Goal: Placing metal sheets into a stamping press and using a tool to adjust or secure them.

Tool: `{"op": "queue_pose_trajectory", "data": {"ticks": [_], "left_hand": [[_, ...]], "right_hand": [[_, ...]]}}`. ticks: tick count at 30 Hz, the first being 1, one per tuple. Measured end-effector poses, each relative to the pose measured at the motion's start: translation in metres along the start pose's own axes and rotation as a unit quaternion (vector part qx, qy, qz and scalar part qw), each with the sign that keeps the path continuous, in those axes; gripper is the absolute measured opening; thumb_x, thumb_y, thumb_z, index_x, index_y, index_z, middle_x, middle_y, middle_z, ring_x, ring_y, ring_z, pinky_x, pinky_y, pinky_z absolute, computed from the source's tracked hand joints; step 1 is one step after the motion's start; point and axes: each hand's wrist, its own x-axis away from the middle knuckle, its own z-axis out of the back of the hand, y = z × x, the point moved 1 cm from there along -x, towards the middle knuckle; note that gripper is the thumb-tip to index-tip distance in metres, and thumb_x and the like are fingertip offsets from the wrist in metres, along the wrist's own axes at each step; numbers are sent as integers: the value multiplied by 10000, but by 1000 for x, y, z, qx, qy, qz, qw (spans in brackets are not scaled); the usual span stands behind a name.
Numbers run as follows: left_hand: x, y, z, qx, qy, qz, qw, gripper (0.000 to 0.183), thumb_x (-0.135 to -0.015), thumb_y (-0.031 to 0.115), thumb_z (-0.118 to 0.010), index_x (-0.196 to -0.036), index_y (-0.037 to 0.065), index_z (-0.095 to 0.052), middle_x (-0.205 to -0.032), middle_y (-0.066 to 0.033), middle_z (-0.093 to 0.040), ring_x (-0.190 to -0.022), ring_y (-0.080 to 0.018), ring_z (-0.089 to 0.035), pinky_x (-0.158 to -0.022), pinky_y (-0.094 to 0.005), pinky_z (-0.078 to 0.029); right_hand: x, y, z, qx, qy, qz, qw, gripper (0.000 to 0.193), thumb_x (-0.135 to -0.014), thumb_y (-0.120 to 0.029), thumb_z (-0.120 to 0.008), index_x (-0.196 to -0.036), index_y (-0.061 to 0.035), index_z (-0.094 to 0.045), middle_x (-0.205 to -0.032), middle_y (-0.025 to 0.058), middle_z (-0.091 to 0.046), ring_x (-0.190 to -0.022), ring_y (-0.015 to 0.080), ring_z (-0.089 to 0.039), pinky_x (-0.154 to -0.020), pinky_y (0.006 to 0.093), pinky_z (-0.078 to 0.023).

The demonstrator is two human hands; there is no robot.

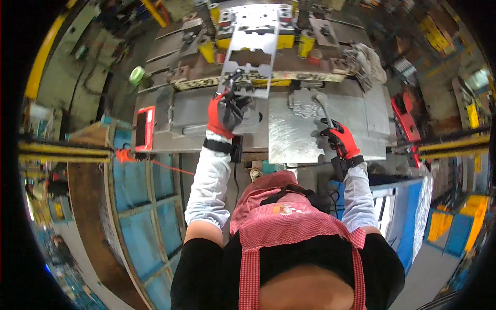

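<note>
Metal workshop: cut strip (253, 42) is jutting from die (285, 41), sheet (289, 137) is lying near, yellow rails (454, 148) are flanking bench (181, 143).

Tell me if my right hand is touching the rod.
Touching; the head view shows your right hand holding the rod by its lower end.

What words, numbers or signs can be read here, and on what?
Long pale bar: dark characters, not copied out here.
Red checked apron: pale marks in a small print, too blurred to tell whether they are letters.
</note>
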Motion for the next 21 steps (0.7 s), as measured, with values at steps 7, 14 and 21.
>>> {"op": "queue_pose_trajectory", "data": {"ticks": [7, 14, 21], "left_hand": [[202, 59, 35, -728, -2, -240, 643, 217, -775, 207, -550, -852, 28, -646, -891, -152, -624, -854, -308, -556, -787, -383, -431], [425, 104, -8, -233, 412, -180, 862, 240, -769, 85, -585, -993, 4, -607, -879, -58, -628, -725, -155, -587, -637, -278, -463], [429, 281, 41, 31, 357, -579, 732, 342, -825, 337, -574, -1029, 69, -515, -1019, -144, -558, -963, -312, -519, -837, -381, -428]], "right_hand": [[-2, 38, 30, -119, -1, 50, 992, 499, -834, -259, -510, -1295, -116, -385, -1102, 112, -535, -1005, 260, -527, -743, 385, -470], [-56, 80, 72, -65, 91, -13, 994, 570, -832, -460, -414, -1324, -181, -349, -1298, 130, -387, -1149, 288, -404, -945, 431, -323], [-93, 64, -2, -62, 53, -24, 996, 553, -834, -463, -414, -1310, -187, -364, -1276, 126, -406, -1130, 290, -419, -930, 438, -335]]}}
